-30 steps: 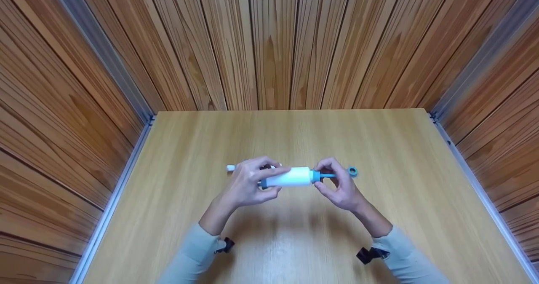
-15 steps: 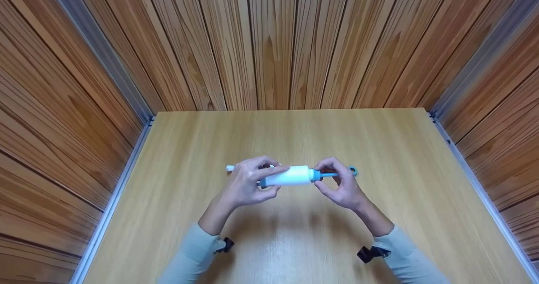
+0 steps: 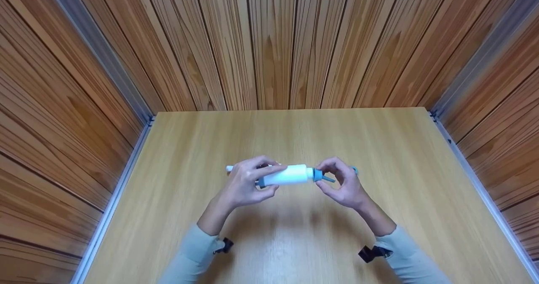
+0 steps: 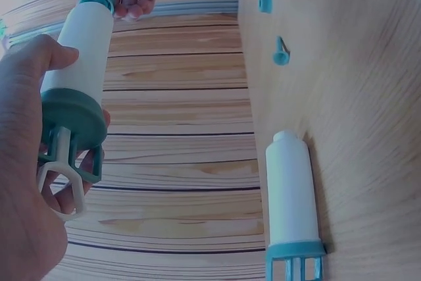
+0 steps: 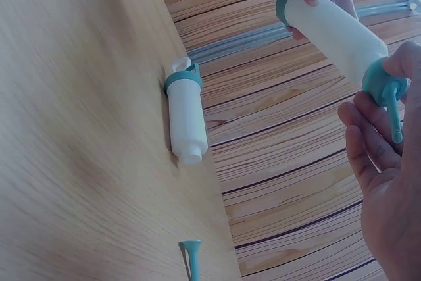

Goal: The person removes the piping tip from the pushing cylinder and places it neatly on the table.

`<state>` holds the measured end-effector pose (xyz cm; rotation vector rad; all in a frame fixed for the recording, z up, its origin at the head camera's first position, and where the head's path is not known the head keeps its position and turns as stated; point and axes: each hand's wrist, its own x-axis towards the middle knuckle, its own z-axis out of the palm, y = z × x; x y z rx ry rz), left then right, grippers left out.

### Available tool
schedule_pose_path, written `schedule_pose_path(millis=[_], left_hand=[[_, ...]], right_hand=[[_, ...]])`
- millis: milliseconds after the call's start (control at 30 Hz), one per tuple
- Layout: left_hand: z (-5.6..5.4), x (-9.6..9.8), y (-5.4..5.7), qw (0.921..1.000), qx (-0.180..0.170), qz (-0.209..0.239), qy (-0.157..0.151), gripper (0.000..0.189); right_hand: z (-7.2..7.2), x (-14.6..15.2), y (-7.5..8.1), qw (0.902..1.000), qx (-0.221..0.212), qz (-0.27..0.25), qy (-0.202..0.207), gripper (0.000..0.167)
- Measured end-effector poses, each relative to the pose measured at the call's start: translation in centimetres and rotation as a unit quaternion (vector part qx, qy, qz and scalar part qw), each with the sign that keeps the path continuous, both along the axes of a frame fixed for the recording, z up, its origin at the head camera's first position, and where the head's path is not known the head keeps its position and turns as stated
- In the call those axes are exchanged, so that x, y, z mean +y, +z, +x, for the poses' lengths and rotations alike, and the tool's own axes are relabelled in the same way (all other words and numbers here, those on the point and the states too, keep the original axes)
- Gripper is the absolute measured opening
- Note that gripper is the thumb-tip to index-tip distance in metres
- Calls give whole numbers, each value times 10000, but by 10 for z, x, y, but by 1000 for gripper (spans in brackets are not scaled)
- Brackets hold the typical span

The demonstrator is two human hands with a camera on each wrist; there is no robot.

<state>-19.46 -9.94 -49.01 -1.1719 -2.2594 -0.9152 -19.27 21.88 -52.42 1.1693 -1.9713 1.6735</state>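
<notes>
My left hand (image 3: 246, 180) holds a white syringe-like tube (image 3: 288, 175) above the table, fingers over the barrel and thumb below. The left wrist view shows its teal end collar (image 4: 74, 116) and white ring handle (image 4: 62, 189). With thumb and fingers, my right hand (image 3: 343, 185) pinches the teal nozzle (image 3: 318, 175) at the tube's other end. The nozzle's thin spout (image 5: 393, 115) sticks out past the fingers, angled to the barrel in the head view. Whether the nozzle is fully seated, I cannot tell.
A second white tube (image 4: 291, 189) with a teal collar lies on the wooden table (image 3: 202, 140), mostly behind my left hand in the head view. A loose teal nozzle (image 4: 281, 56) and a small teal ring (image 4: 265, 2) lie farther right. Wood-plank walls surround the table.
The nozzle's spout, earlier roughly in line with the tube, now slants downward in the head view. The tube has shifted slightly up and left; the right hand slightly right, covering more of the teal ring.
</notes>
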Motion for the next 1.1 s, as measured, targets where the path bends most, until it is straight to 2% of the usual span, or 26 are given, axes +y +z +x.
schedule_pose_path(millis=[267,433,667,833,1100], left_hand=[[-2,-8,-2,9995,-311,93,-37,47],[-4,-14,-4,9991,-356,228,0,46],[-9,-18,-5,9988,-442,178,70,45],[-12,-21,-5,9989,-431,159,98,45],[-15,-25,-15,9993,-286,151,192,45]], right_hand=[[1,1,1,10000,-42,-57,-48,39],[1,2,1,10000,-26,-28,-66,39],[1,2,2,10000,6,5,-78,43],[0,2,2,10000,21,-40,-43,43],[-1,3,1,10000,22,-46,30,41]])
